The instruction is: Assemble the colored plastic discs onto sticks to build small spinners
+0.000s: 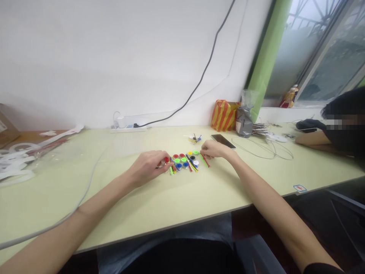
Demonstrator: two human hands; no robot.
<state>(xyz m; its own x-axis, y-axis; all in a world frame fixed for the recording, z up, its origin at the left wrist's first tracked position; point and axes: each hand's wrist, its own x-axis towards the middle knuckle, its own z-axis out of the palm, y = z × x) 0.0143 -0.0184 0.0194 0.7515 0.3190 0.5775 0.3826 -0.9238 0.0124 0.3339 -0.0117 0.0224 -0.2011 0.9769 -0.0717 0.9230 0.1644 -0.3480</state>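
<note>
Small round pieces (pixel 184 160) with red, green, blue, yellow, black and white tops lie in rows on the table, mixed with thin coloured plastic strips (pixel 191 163). At their left end is my left hand (pixel 151 164), its fingers curled and its thumb close to a red-topped piece (pixel 167 160). What lies between those fingers is partly hidden. My right hand (pixel 212 148) is at the right end, fingers bent down and drawn together. Red and green strips (pixel 205 160) lie by its fingertips; whether they are pinched is hidden.
Behind the pieces is a small heap of coloured bits (pixel 195 139), with a phone (pixel 222 141) to its right. A striped bag (pixel 224 115) and a grey pouch (pixel 244 120) stand by the wall. A pale cable (pixel 85 190) crosses my left forearm. Another person's arm (pixel 312 140) rests at the right.
</note>
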